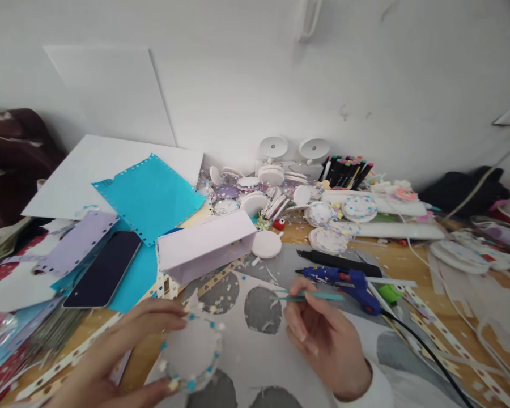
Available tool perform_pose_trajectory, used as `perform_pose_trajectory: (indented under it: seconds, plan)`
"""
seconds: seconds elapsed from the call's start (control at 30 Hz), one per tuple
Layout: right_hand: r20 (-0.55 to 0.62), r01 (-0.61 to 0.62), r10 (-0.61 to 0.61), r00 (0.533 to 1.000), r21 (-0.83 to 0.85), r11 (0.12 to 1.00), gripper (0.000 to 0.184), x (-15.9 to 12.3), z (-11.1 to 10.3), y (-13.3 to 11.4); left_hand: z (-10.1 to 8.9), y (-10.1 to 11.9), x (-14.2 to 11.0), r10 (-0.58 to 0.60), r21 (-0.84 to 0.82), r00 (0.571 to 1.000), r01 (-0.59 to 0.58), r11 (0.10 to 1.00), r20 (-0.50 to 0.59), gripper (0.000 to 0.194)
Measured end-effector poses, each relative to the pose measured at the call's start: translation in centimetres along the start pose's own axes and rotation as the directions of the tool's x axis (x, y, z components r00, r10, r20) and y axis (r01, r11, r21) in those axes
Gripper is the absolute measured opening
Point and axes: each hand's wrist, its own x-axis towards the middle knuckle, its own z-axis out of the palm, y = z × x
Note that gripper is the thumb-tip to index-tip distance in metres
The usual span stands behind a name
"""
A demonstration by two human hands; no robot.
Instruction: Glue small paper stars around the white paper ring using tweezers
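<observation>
In the lower left, my left hand (pixel 119 345) grips a white round disc (pixel 192 347) by its edge, thumb below and fingers above. Small blue, white and yellow pieces line the disc's rim. My right hand (pixel 325 340) pinches a pair of teal tweezers (pixel 329 296), whose tips point left toward the disc but stay apart from it. Beneath both hands lies a white sheet (pixel 255 354) with round holes cut out, grey surface showing through. Just behind my right hand rests a blue hot glue gun (pixel 340 277), next to a black pen-shaped tool (pixel 340 262).
A folded lilac card (pixel 208 243) stands behind my left hand. Left of it are a blue punched sheet (pixel 153 195) and a phone (pixel 104 271). Decorated discs (pixel 272 175) pile up along the wall beside markers (pixel 346 173). The glue gun's black cord (pixel 425 345) runs right.
</observation>
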Motion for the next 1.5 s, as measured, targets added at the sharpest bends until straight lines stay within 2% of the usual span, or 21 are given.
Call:
perform_pose_trajectory:
  seconds: [0.17, 0.3, 0.4, 0.6, 0.7, 0.8, 0.87, 0.93, 1.03, 1.23, 1.4, 1.5]
  plan:
    - [0.01, -0.039, 0.039, 0.999, 0.014, 0.999, 0.025, -0.1, 0.4, -0.2, 3.4, 3.0, 5.3, 0.133, -0.206, 0.978, -0.098, 0.974, 0.16, 0.05]
    - [0.013, -0.019, 0.02, 1.0, -0.018, 1.0, 0.019, -0.1, 0.4, -0.2, 4.9, 3.2, 6.9, 0.163, -0.233, 0.953, -0.103, 0.967, 0.256, 0.053]
    - [0.026, 0.014, -0.013, 1.0, -0.051, 0.999, 0.018, -0.1, 0.2, -0.1, 5.0, 2.4, 6.9, 0.152, -0.227, 0.945, -0.086, 0.97, 0.291, 0.062]
    - [0.013, 0.082, -0.081, 0.997, -0.127, 0.989, 0.019, -0.2, 0.1, -0.2, 3.7, 1.1, 6.6, 0.162, -0.204, 0.918, -0.092, 0.975, 0.362, 0.083]
    - [-0.008, 0.094, -0.097, 0.995, -0.146, 0.985, 0.017, -0.3, 0.2, -0.4, 3.0, 1.5, 7.0, 0.157, -0.198, 0.938, -0.098, 0.975, 0.308, 0.067]
    - [-0.004, 0.09, -0.092, 0.996, -0.137, 0.986, 0.016, -0.5, 0.3, -0.6, 2.4, 3.0, 7.6, 0.153, -0.191, 0.974, -0.12, 0.974, 0.165, 0.034]
    - [-0.003, 0.081, -0.082, 0.997, -0.13, 0.988, 0.016, -0.6, 0.4, -0.7, 2.3, 4.3, 8.2, 0.14, -0.188, 0.986, -0.12, 0.975, 0.093, 0.026]
    - [-0.001, 0.067, -0.068, 0.998, -0.119, 0.991, 0.016, -0.7, 0.5, -0.8, 2.5, 5.7, 8.9, 0.124, -0.203, 0.991, -0.112, 0.973, 0.051, 0.023]
    - [0.032, 0.06, -0.057, 0.998, -0.111, 0.992, 0.014, -0.8, 0.6, -0.9, 3.4, 7.1, 10.0, 0.145, -0.246, 0.988, -0.128, 0.961, 0.05, 0.025]
    - [0.087, 0.022, -0.01, 0.996, -0.135, 0.991, 0.015, -1.1, 0.7, -0.6, 4.2, 7.8, 11.1, 0.258, -0.248, 0.964, -0.235, 0.94, 0.064, 0.019]
    - [0.109, -0.009, 0.033, 0.994, -0.21, 0.978, 0.022, -1.5, 1.0, -0.2, 3.4, 7.5, 10.1, 0.348, -0.014, 0.937, -0.347, 0.938, 0.031, 0.02]
    - [0.125, -0.02, 0.056, 0.991, -0.272, 0.962, 0.025, -1.7, 1.2, 0.0, 2.8, 6.9, 9.1, 0.413, 0.151, 0.91, -0.413, 0.898, 0.029, 0.02]
